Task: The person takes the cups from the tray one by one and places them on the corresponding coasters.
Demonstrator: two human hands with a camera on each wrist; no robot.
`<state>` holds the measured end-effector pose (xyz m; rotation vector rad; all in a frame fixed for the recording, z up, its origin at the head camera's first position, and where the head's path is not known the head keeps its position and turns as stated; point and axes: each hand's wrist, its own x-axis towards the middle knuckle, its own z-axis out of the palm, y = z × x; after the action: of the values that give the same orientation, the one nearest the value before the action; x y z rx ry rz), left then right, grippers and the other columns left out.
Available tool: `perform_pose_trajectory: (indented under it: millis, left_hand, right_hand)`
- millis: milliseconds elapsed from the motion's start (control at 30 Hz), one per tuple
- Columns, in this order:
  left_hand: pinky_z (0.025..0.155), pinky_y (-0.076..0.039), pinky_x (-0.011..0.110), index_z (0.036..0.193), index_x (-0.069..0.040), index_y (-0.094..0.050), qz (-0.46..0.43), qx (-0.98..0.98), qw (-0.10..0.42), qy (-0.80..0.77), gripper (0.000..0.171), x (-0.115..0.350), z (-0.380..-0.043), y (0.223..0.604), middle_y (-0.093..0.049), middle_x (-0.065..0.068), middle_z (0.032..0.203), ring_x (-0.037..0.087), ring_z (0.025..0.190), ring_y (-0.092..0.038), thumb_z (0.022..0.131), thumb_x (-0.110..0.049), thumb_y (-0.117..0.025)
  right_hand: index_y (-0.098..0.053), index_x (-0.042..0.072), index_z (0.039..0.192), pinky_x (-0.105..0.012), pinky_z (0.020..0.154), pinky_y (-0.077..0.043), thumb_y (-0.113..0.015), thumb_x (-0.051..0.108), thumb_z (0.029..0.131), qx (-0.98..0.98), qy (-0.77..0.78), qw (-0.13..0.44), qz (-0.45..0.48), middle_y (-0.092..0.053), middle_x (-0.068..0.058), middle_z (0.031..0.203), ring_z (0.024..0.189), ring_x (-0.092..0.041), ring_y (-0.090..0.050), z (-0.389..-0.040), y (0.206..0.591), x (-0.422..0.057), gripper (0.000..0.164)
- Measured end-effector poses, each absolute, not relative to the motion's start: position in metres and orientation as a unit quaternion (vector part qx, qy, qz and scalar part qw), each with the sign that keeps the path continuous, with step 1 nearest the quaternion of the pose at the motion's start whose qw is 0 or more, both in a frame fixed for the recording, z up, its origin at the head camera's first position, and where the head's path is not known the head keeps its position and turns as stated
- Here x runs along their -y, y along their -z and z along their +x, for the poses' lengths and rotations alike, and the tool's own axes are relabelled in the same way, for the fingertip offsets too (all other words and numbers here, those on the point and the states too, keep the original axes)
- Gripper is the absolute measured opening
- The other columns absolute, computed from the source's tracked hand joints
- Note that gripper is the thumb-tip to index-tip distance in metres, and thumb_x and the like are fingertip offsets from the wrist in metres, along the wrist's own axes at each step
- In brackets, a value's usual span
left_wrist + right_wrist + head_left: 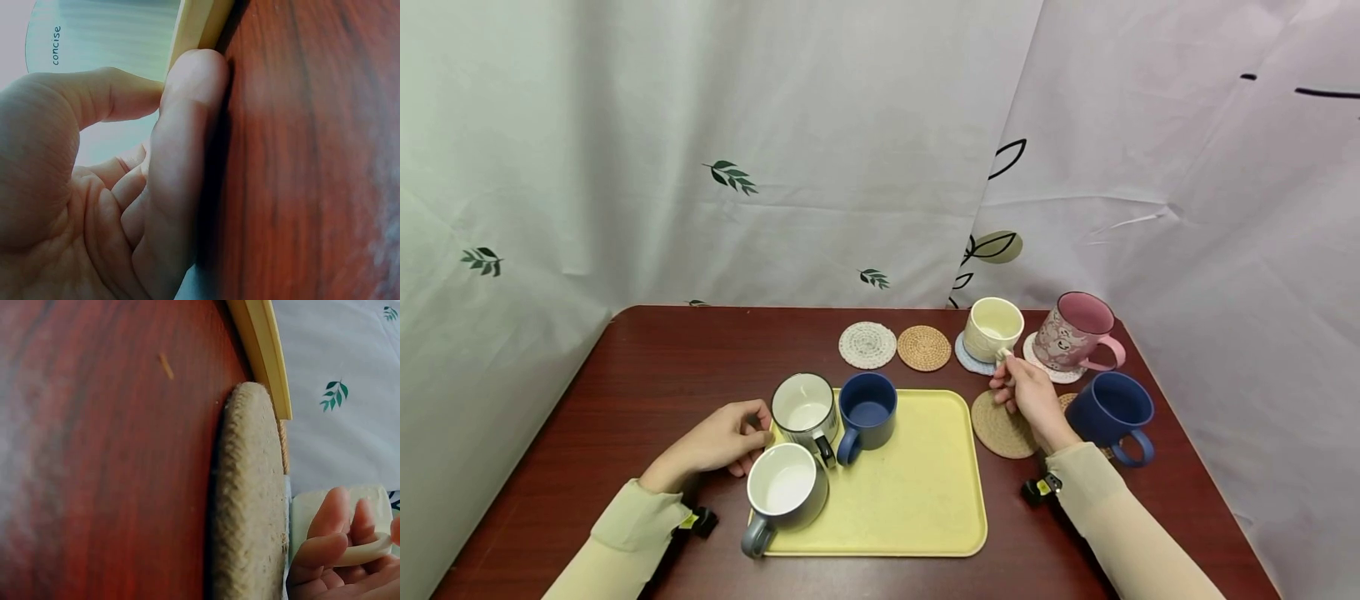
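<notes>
At the tray's left edge my left hand [730, 437] pinches the rim of the yellow tray [917, 517] between thumb and finger; the left wrist view shows the thumb [119, 94] against that rim. Right beside it on the tray stand a white mug with a dark rim [805, 404] and a grey mug [786, 492], with a blue mug [868, 408] behind. My right hand [1030, 396] holds the handle of a cream mug [988, 329], which stands over a light blue coaster [970, 358]. In the right wrist view, fingers curl about the cream handle [365, 552].
A pink patterned mug [1067, 333] stands on a white coaster at the back right, and a second blue mug [1101, 408] in front of it. A large tan coaster [1003, 429] lies below my right hand. White [867, 345] and orange-brown [924, 347] coasters lie behind the tray.
</notes>
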<state>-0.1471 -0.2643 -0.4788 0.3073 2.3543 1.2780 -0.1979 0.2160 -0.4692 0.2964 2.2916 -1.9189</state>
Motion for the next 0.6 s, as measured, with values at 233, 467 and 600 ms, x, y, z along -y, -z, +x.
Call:
perform_pose_trajectory:
  millis: [233,467,600]
  left_hand:
    - [0.041,-0.054,0.032,0.099,-0.003,-0.055,0.109,-0.852,0.219,-0.463,0.014,0.264,-0.147,0.4785,-0.063,0.006,0.06,0.012,0.048,-0.061,0.095,-0.01,-0.066]
    - [0.042,-0.054,0.031,0.099,-0.002,-0.054,0.108,-0.85,0.221,-0.466,0.015,0.2642,-0.1466,0.4783,-0.063,0.006,0.06,0.012,0.048,-0.061,0.095,-0.01,-0.066]
    - [0.041,-0.054,0.031,0.1,-0.002,-0.055,0.109,-0.848,0.221,-0.469,0.015,0.2643,-0.1468,0.4785,-0.063,0.006,0.06,0.012,0.048,-0.061,0.095,-0.01,-0.066]
  right_hand:
    - [-0.056,-0.001,0.121,-0.022,0.054,-0.047,-0.037,0.028,0.114,-0.765,0.634,0.062,0.1,-0.068,0.009,0.088,0.061,-0.006,-0.063,-0.1947,0.4672,-0.2156,0.036]
    - [-0.052,-0.004,0.132,-0.022,0.054,-0.048,-0.039,0.028,0.113,-0.768,0.631,0.052,0.097,-0.066,0.007,0.095,0.062,-0.006,-0.064,-0.1913,0.4633,-0.2163,0.039]
    - [-0.05,-0.002,0.132,-0.021,0.056,-0.049,-0.041,0.027,0.113,-0.771,0.627,0.033,0.102,-0.063,0.005,0.101,0.063,-0.004,-0.064,-0.1893,0.4623,-0.2154,0.037]
